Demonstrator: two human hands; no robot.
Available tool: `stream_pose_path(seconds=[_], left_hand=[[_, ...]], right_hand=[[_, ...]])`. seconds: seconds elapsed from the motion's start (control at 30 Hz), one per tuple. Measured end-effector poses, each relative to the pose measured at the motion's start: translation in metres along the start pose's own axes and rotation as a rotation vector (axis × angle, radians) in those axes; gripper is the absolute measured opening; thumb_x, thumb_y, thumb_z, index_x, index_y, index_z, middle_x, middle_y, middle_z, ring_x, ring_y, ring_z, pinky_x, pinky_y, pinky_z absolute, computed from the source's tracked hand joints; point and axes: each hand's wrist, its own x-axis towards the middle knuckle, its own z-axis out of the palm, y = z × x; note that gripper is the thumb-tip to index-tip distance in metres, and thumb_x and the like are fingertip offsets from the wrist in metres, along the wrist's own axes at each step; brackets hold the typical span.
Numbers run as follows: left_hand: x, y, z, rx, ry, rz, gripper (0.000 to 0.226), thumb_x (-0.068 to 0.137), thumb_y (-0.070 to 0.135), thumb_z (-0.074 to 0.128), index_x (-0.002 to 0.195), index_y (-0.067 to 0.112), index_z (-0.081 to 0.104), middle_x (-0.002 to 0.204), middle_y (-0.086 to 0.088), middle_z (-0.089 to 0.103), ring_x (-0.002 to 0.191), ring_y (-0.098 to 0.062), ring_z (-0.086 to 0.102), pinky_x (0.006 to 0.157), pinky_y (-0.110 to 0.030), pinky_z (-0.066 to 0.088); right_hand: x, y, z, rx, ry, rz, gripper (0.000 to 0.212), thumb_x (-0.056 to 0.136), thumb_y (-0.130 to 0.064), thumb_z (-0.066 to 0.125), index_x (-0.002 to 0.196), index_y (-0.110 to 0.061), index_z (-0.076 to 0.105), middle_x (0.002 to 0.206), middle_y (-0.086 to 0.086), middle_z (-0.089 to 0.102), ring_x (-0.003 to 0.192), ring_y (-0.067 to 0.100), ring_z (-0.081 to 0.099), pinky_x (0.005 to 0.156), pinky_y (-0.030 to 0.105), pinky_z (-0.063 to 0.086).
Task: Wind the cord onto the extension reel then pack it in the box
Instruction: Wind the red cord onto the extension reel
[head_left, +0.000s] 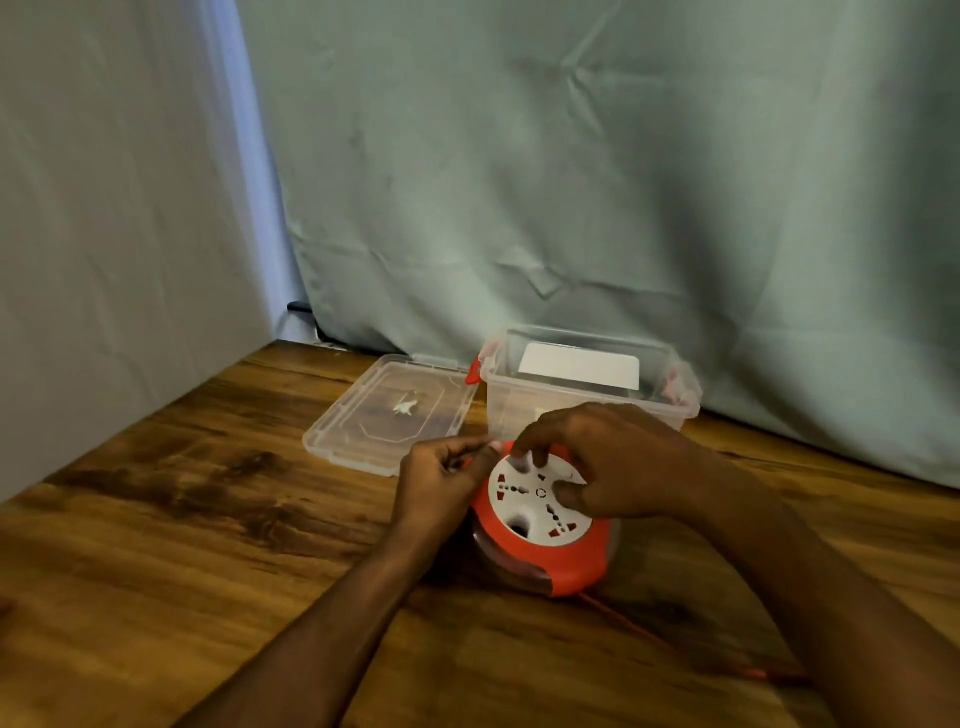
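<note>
Round orange-and-white plastic reel (540, 525): right hand (613, 462) fingers grip its face; left hand (441, 480) pinches its rim.

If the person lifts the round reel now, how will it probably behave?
The reel looks like rigid plastic, so it likely keeps its shape. Round, it may roll if set on edge. The orange cord trailing on the table would probably drag limply behind.
</note>
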Motion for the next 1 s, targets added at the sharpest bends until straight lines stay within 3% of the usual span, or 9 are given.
stream_pose_path(seconds=[0.17, 0.33, 0.5, 0.67, 0.77, 0.87, 0.93, 1.0], left_hand=[[0.0, 0.0, 0.0, 0.06, -0.046, -0.009, 0.019, 0.095, 0.028, 0.072, 0.107, 0.015, 0.081, 0.098, -0.001, 0.082, 0.089, -0.019, 0.079, 0.085, -0.046, 0.065], [0.003, -0.004, -0.001, 0.064, -0.12, 0.025, 0.023, 0.096, 0.032, 0.069, 0.11, 0.016, 0.079, 0.102, -0.001, 0.082, 0.093, -0.018, 0.079, 0.087, -0.046, 0.064], [0.005, -0.007, -0.002, 0.035, -0.127, 0.026, 0.02, 0.096, 0.029, 0.069, 0.108, 0.018, 0.08, 0.1, 0.001, 0.082, 0.091, -0.016, 0.079, 0.086, -0.044, 0.065], [0.007, -0.007, -0.002, -0.013, -0.105, 0.015, 0.016, 0.096, 0.026, 0.071, 0.106, 0.017, 0.08, 0.096, 0.002, 0.083, 0.087, -0.014, 0.08, 0.083, -0.039, 0.066], [0.005, -0.006, -0.002, -0.016, -0.115, 0.011, 0.016, 0.095, 0.028, 0.071, 0.104, 0.019, 0.08, 0.095, 0.003, 0.083, 0.085, -0.014, 0.08, 0.079, -0.037, 0.066], [0.005, -0.006, -0.002, -0.039, -0.116, -0.005, 0.015, 0.094, 0.029, 0.072, 0.103, 0.019, 0.081, 0.092, 0.002, 0.083, 0.082, -0.016, 0.081, 0.075, -0.036, 0.066], [0.005, -0.007, -0.002, -0.048, -0.112, -0.012, 0.015, 0.094, 0.029, 0.073, 0.102, 0.019, 0.081, 0.091, 0.001, 0.083, 0.081, -0.017, 0.081, 0.073, -0.034, 0.066], [0.005, -0.007, -0.002, -0.051, -0.112, -0.001, 0.014, 0.094, 0.029, 0.073, 0.101, 0.019, 0.081, 0.089, 0.001, 0.083, 0.08, -0.017, 0.081, 0.07, -0.03, 0.065]], right_hand=[[-0.006, -0.012, 0.01, -0.116, -0.015, 0.009, 0.062, 0.08, -0.068, 0.055, 0.134, -0.036, 0.057, 0.122, -0.017, 0.057, 0.099, 0.008, 0.06, 0.073, 0.024, 0.042], [-0.006, -0.013, 0.008, -0.108, -0.025, 0.068, 0.07, 0.073, -0.077, 0.057, 0.13, -0.038, 0.061, 0.109, -0.016, 0.055, 0.09, 0.009, 0.058, 0.072, 0.028, 0.05], [-0.003, -0.009, 0.012, -0.076, -0.004, 0.091, 0.076, 0.066, -0.084, 0.054, 0.126, -0.039, 0.065, 0.1, -0.021, 0.055, 0.088, 0.004, 0.058, 0.067, 0.023, 0.051], [0.002, -0.01, 0.017, -0.126, 0.098, 0.113, 0.081, 0.06, -0.092, 0.047, 0.112, -0.036, 0.073, 0.093, -0.017, 0.065, 0.078, 0.006, 0.055, 0.062, 0.027, 0.043], [0.003, -0.012, 0.024, -0.144, 0.161, 0.173, 0.082, 0.056, -0.098, 0.041, 0.093, -0.032, 0.074, 0.083, -0.013, 0.066, 0.073, 0.008, 0.055, 0.06, 0.026, 0.039], [0.004, -0.017, 0.034, -0.178, 0.261, 0.268, 0.071, 0.059, -0.099, 0.038, 0.063, -0.03, 0.051, 0.066, -0.011, 0.049, 0.068, 0.014, 0.052, 0.061, 0.029, 0.035], [0.005, -0.017, 0.038, -0.164, 0.271, 0.33, 0.07, 0.06, -0.1, 0.039, 0.058, -0.03, 0.035, 0.06, -0.012, 0.038, 0.065, 0.016, 0.048, 0.061, 0.029, 0.033], [0.006, -0.017, 0.039, -0.146, 0.251, 0.37, 0.071, 0.06, -0.1, 0.037, 0.058, -0.03, 0.031, 0.059, -0.014, 0.032, 0.064, 0.015, 0.045, 0.06, 0.029, 0.032]])
